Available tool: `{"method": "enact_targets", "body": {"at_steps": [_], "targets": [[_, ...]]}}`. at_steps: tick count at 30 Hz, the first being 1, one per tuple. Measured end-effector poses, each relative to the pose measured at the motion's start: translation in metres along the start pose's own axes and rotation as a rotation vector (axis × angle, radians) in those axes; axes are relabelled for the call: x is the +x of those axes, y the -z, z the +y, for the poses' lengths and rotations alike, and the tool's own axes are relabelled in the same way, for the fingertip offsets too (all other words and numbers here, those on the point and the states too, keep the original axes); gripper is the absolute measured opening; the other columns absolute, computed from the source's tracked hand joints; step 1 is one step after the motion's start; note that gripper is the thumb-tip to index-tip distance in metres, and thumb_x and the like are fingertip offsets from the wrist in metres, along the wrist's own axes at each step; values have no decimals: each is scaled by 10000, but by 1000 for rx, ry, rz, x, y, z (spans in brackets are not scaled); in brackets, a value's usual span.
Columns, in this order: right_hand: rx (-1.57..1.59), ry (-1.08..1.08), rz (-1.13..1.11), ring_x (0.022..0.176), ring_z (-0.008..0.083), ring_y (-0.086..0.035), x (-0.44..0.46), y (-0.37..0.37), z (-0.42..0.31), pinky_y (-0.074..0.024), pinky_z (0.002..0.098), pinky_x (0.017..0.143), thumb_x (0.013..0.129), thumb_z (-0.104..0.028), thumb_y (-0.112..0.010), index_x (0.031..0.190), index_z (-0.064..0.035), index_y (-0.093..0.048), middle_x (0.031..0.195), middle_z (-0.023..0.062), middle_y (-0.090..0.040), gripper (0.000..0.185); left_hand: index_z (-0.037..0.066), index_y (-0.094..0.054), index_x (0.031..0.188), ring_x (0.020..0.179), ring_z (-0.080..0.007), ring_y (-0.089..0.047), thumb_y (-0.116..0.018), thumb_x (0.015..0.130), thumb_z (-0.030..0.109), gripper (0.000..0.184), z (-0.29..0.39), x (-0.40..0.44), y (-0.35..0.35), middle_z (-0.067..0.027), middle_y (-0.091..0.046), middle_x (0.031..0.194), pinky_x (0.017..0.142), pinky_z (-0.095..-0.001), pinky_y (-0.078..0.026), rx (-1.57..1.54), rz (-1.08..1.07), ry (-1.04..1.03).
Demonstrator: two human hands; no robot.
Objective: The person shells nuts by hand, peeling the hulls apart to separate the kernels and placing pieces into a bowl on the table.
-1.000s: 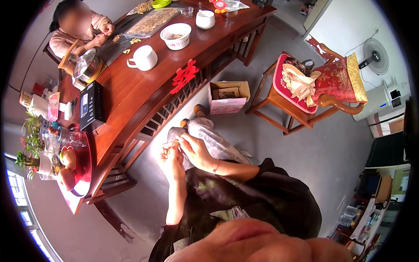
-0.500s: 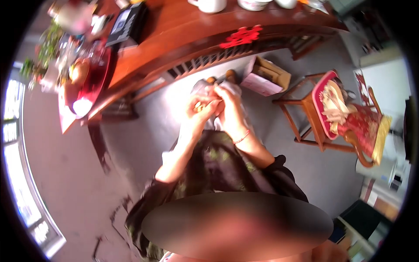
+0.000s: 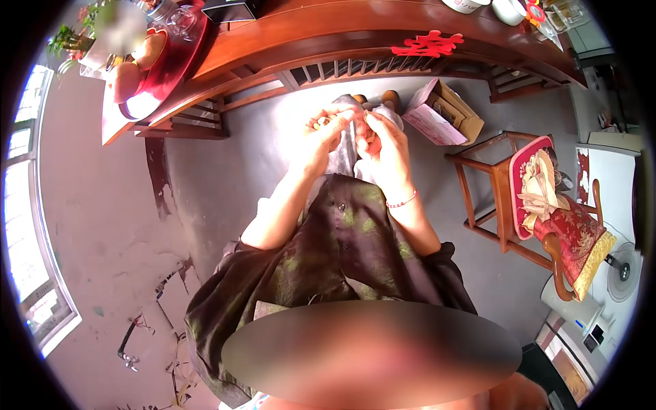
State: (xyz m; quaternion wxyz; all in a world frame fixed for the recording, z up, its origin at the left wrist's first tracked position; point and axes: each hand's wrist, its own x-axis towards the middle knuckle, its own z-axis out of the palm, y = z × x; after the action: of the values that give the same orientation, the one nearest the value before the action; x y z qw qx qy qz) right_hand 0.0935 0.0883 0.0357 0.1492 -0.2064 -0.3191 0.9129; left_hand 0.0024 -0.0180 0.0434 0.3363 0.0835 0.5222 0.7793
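Note:
My left hand [image 3: 322,142] is raised over my lap with its fingers curled, and small yellowish pieces [image 3: 321,124] show inside them. Their kind is too small to make out. Close beside it, my right hand [image 3: 387,145] has thumb and fingers pinched together. Something small may be in that pinch, but the fingers hide it. The two sets of fingertips almost meet, with a narrow gap between them. A thin red bracelet [image 3: 403,200] circles my right wrist. Below both hands are grey trousers [image 3: 344,160] and a dark patterned shirt [image 3: 335,239].
A long reddish wooden table [image 3: 307,42] stands ahead, bearing a red tray [image 3: 184,58], white cups [image 3: 509,11] and a red paper cutout [image 3: 429,45]. An open cardboard box [image 3: 437,119] sits on the floor. To the right is a wooden chair [image 3: 502,205] with red cushions.
My hands have drawn slightly apart; before, they were touching. The head view has shifted, so the table sits higher in the picture and the chair lies farther right.

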Motion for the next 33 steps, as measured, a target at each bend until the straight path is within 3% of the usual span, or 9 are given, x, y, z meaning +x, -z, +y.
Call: {"method": "enact_targets", "body": {"at_steps": [8, 17, 20, 22, 26, 33], "targets": [[-141, 16, 61, 650, 64, -575, -1, 4, 4, -460, 164, 575, 930, -122, -529, 1016, -2, -637, 783, 22, -618, 183, 1, -662, 965, 456, -4, -316, -664, 834, 81, 154, 2, 0, 0, 67, -488, 603, 424, -181, -200, 71, -39, 15], [-175, -14, 72, 643, 90, -583, -6, -3, -1, -465, 198, 553, 923, -83, -524, 1049, 12, -628, 820, 58, -644, 189, 13, -652, 920, 474, 5, -347, -673, 827, 74, 114, -10, -1, 3, 45, -545, 632, 424, -164, -229, 107, -43, -97], [-159, 60, 17, 663, 96, -588, -4, -1, 2, -466, 200, 555, 918, -62, -527, 1057, 22, -625, 852, 73, -651, 190, 50, -649, 932, 578, 1, -429, -666, 844, 102, 103, -11, -3, 5, 26, -612, 738, 506, -140, -313, 116, -34, -50], [-141, 66, 11, 673, 98, -589, -3, -1, 3, -467, 201, 557, 915, -53, -529, 1058, 23, -625, 866, 76, -652, 188, 9, -640, 929, 478, 10, -356, -643, 845, 59, 97, -17, -3, 1, 6, -602, 702, 421, -160, -231, 45, 39, -95], [-133, 69, 3, 692, 98, -589, -2, -1, 3, -468, 204, 559, 894, -29, -545, 1070, 23, -622, 895, 80, -654, 200, 8, -636, 928, 475, 10, -354, -637, 848, 54, 93, -15, -4, -5, -4, -610, 715, 419, -157, -229, 19, 40, -93], [45, -15, 14, 699, 117, -601, 5, 7, 10, -472, 220, 610, 888, -52, -535, 1066, 20, -616, 892, 86, -658, 209, 20, -609, 909, 445, -2, -299, -642, 852, 75, 85, -13, 0, -2, 60, -453, 597, 414, -179, -190, -141, 77, -19]]}}
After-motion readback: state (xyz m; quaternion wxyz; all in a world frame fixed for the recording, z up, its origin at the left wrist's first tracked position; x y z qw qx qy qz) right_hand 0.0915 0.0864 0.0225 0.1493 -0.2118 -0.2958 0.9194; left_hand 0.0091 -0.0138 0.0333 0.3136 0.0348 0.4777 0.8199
